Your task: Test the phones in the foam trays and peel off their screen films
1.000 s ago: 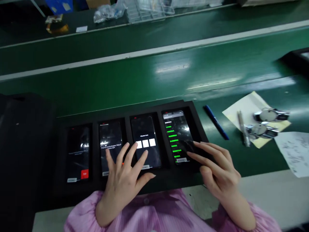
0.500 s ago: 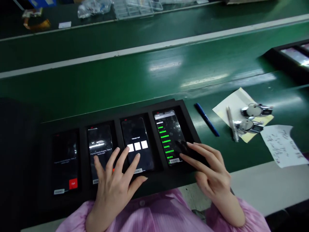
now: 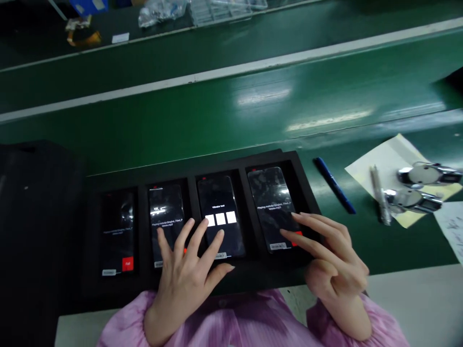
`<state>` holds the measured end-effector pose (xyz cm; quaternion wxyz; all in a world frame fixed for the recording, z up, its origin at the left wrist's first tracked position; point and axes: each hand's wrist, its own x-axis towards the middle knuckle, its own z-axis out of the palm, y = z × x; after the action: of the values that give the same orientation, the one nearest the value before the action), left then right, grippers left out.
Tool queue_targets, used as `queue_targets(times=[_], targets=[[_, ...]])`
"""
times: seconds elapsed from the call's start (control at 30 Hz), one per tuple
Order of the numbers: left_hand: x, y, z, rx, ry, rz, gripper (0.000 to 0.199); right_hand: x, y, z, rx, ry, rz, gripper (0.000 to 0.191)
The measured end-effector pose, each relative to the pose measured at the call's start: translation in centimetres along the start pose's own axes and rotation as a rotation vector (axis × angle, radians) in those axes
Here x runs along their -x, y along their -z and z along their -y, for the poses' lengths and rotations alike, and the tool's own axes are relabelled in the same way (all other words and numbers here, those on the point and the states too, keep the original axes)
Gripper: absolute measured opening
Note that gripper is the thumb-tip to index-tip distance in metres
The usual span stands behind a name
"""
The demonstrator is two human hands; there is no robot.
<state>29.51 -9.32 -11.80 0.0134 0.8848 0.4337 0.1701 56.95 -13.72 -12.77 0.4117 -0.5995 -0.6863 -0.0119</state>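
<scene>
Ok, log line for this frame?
left hand: open, over middle phones | right hand: open, over rightmost phone | tray: four phones | right of tray: blue pen

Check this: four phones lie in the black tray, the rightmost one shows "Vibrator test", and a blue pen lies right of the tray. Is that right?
Not quite: in the head view, "Vibrator test" is on the third phone from the left; the rightmost phone shows "Playing melody". The rest stands.

rightmost phone: green-text list was replaced by a "playing melody" message, and a red button was brought up at lower right, partly covered by the right hand. camera view was shifted; dark tray at right edge was mostly cut off.
</scene>
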Motion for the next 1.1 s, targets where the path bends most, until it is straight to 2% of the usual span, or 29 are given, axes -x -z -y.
queue_targets(times=[0.4,0.63,0.97,1.1], targets=[[-0.2,-0.1,0.1,0.028,0.026,-0.011,0.042,-0.4,-0.3,0.8,-0.035,0.061,0.037,0.044],[0.0,-0.2,0.1,0.033,0.026,-0.025,0.044,-1.7,-2.4,2.7,-0.043,0.154,0.173,0.032],[-0.3,-0.6,0.1,0.034,0.010,-0.041,0.043,-2.5,-4.1,3.7,0.026,0.176,0.239,0.041],[0.6,0.0,0.2,0.089,-0.048,-0.164,0.035,-2.8,-4.7,4.6,0.190,0.206,0.309,0.047]])
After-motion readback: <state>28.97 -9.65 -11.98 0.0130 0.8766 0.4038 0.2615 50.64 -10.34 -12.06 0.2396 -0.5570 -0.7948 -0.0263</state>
